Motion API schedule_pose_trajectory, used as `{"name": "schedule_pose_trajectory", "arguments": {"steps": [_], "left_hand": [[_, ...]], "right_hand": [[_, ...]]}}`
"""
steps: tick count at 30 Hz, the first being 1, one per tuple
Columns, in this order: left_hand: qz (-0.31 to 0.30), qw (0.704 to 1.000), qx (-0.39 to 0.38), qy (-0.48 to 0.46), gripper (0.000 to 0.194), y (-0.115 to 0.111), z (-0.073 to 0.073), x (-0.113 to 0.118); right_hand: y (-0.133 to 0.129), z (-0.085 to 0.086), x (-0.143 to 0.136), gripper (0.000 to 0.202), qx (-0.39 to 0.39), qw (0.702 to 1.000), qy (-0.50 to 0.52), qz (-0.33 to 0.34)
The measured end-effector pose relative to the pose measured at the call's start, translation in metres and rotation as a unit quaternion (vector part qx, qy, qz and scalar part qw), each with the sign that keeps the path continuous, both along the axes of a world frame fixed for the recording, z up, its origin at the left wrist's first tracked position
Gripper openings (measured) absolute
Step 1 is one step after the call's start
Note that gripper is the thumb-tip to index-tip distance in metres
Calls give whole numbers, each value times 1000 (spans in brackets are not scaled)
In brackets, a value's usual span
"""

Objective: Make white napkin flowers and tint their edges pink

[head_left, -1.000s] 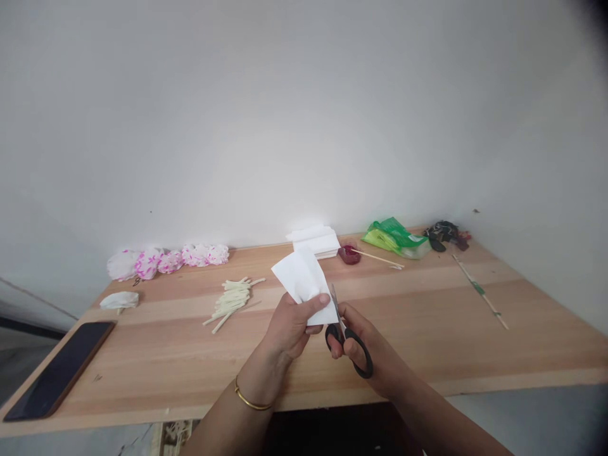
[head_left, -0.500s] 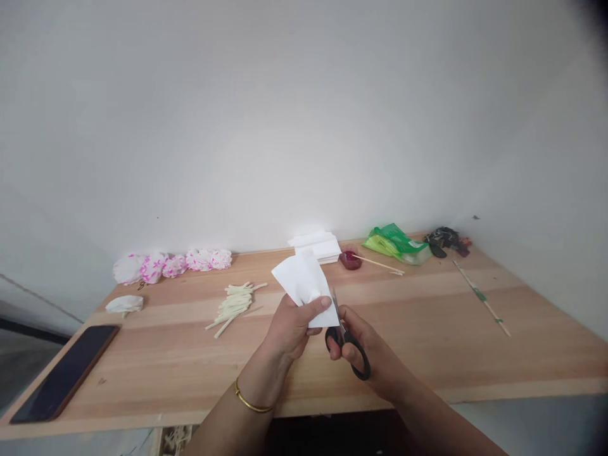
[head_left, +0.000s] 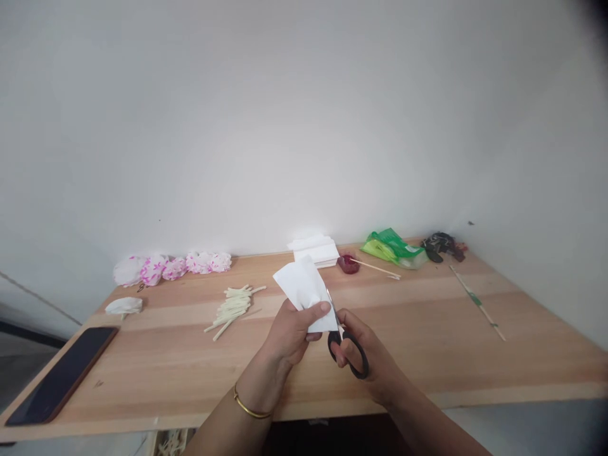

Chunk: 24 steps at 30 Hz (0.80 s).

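Pinched under the thumb of my left hand [head_left: 300, 326] is a folded white tissue [head_left: 302, 282], held up above the table. My right hand [head_left: 363, 345] grips black-handled scissors [head_left: 360, 361], its fingers through the loops. The scissor blades lie along the tissue's right edge, pointing up and away from me. Behind the tissue, a stack of white tissues [head_left: 319, 250] rests by the wall. To the left of my hands lies a pile of short pale sticks [head_left: 234, 307].
On the wooden table [head_left: 190, 373] are pink-and-white paper flowers [head_left: 173, 268], a white paper piece [head_left: 124, 306], a phone [head_left: 61, 377], a small dish of red stuff [head_left: 348, 265], a green plastic bag [head_left: 392, 247], a dark crumpled bundle [head_left: 441, 245] and a green-banded stick [head_left: 477, 303].
The scissor blades look more closed along the tissue's right edge. Both hands stay in nearly the same place, and the view has shifted slightly.
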<state>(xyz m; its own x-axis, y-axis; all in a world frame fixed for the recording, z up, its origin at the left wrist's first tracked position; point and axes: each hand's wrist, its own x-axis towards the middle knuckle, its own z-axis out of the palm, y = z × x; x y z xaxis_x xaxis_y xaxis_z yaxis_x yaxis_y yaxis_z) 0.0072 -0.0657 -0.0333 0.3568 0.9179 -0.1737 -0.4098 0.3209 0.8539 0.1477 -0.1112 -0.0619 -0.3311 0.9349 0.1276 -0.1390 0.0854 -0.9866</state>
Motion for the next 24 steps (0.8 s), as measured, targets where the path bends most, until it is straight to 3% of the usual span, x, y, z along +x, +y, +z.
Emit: {"name": "schedule_pose_trajectory", "arguments": {"steps": [7,15,21,24], "left_hand": [[-53,998,35,16,31,-1,8,4],[-26,999,33,-3,31,-13,13,9],[-75,994,72,42,25,-30,22,4],[-68,994,82,36,26,-40,24,1]], "right_hand": [[-3,10,3,55,21,999,25,20],[-16,10,3,47,27,999,26,-30],[-29,13,3,55,50,998,40,17],[-36,12,1,54,49,997,47,22]]}}
